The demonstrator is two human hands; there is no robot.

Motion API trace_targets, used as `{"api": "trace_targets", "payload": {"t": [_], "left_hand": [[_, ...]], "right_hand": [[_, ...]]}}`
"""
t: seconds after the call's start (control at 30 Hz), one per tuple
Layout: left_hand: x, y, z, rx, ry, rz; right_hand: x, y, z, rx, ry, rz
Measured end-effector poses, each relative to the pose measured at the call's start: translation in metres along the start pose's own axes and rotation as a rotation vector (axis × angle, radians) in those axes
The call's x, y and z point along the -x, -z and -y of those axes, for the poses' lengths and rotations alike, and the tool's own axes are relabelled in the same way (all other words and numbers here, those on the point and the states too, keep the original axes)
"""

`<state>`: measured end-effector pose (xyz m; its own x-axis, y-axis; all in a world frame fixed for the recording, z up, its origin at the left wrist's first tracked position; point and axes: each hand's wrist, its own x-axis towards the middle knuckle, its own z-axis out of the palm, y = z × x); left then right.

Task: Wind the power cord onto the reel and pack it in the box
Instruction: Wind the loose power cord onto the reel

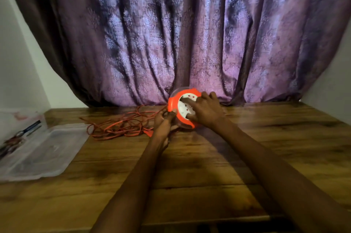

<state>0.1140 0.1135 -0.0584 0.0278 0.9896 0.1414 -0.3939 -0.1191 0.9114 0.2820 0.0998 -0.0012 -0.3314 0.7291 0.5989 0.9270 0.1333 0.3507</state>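
Your right hand point(204, 108) grips reel point(183, 108) face, mid-frame; left hand point(164, 120) pinches cord point(121, 125) at rim. Cord thin, floppy, tangle-prone: feed it taut. Reel looks light, hard plastic

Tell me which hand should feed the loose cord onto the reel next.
Left. The left hand already pinches the cord beside the reel, with the loose pile on its side; the right hand is on the reel's face.
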Motion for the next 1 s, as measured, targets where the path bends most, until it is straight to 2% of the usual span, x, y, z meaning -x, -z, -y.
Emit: {"api": "trace_targets", "payload": {"t": [0.1,0.17,0.23,0.3,0.37,0.47,0.57,0.63,0.7,0.83,1.0], "left_hand": [[0.004,-0.01,0.004,0.046,-0.016,-0.007],[0.005,-0.012,0.005,0.064,-0.026,-0.001],[0.004,-0.012,0.007,0.065,-0.041,0.004],[0.003,-0.011,0.007,0.075,-0.052,-0.016],[0.0,-0.008,0.007,0.09,-0.07,-0.057],[-0.005,0.0,0.003,0.128,-0.098,-0.1],[-0.01,0.007,-0.001,0.134,-0.084,-0.12],[-0.009,0.009,-0.003,0.126,-0.066,-0.123],[-0.006,0.01,-0.003,0.123,-0.059,-0.089],[-0.003,0.01,-0.001,0.097,-0.027,-0.039],[-0.001,0.009,-0.001,0.09,-0.019,-0.018]], "right_hand": [[-0.008,0.0,0.014,-0.313,-0.449,0.1],[-0.013,0.009,0.016,-0.771,-0.747,0.204],[-0.014,0.011,0.016,-1.181,-0.906,0.262],[-0.013,0.007,0.018,-1.256,-0.905,0.258],[-0.011,0.005,0.019,-1.117,-0.822,0.237],[-0.002,0.003,0.009,-0.753,-0.607,0.133],[0.009,0.003,-0.005,-0.455,-0.114,-0.019],[0.011,0.006,-0.014,-0.315,0.207,-0.011],[0.007,0.012,-0.019,-0.162,0.391,-0.011],[0.009,0.022,-0.017,0.06,0.622,-0.026],[0.009,0.031,-0.011,0.2,0.635,0.007]]}}
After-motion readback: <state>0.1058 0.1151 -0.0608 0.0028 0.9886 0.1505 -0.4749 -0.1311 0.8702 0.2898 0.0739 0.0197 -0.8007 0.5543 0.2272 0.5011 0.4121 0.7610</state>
